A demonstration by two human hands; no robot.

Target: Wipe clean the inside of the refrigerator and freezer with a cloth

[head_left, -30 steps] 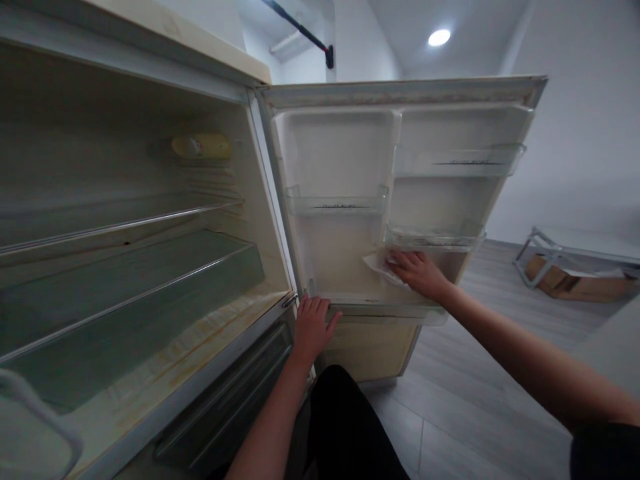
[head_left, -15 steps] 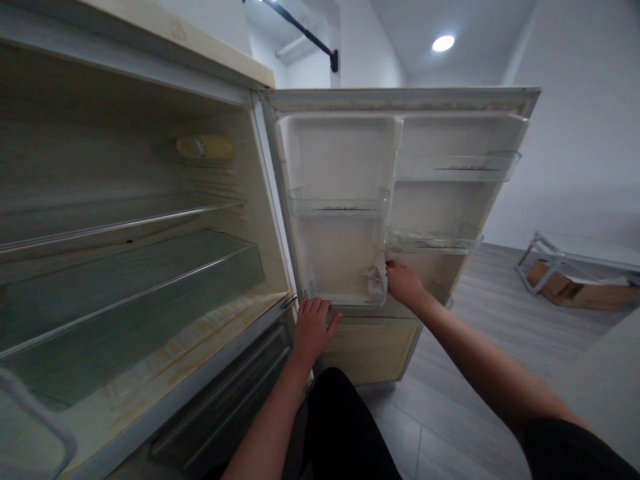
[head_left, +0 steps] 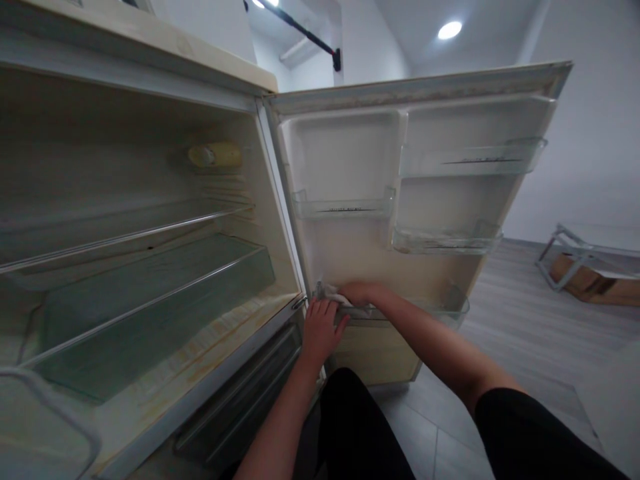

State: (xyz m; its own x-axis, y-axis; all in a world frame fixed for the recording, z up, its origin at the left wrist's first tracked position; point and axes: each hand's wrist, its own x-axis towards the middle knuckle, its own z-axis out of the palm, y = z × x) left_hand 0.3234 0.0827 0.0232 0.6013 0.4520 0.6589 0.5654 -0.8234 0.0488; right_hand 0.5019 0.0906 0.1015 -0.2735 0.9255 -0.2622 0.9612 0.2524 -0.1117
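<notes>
An old fridge stands open, its door [head_left: 345, 260] swung out to the right. My left hand [head_left: 320, 328] grips the bottom edge of the door near the hinge, fingers curled over it. My right hand [head_left: 361, 293] reaches down into the lowest door shelf [head_left: 440, 310] and presses a crumpled white cloth [head_left: 334, 293] against its left end, fingers closed on the cloth. The cloth sits just above my left hand's fingertips.
The fridge cabinet at left has glass shelves [head_left: 150, 280] and a yellowed lamp cover [head_left: 215, 155] on its inner wall; the floor lip [head_left: 210, 340] is stained. Clear door bins [head_left: 345, 203] [head_left: 445, 239] hang higher up. A folded metal frame and cardboard [head_left: 580, 273] lie on the grey floor at right.
My right hand moved the cloth down and left, from the middle of the door panel into the lowest door shelf. My left hand stayed on the door's bottom edge. The door swung slightly wider.
</notes>
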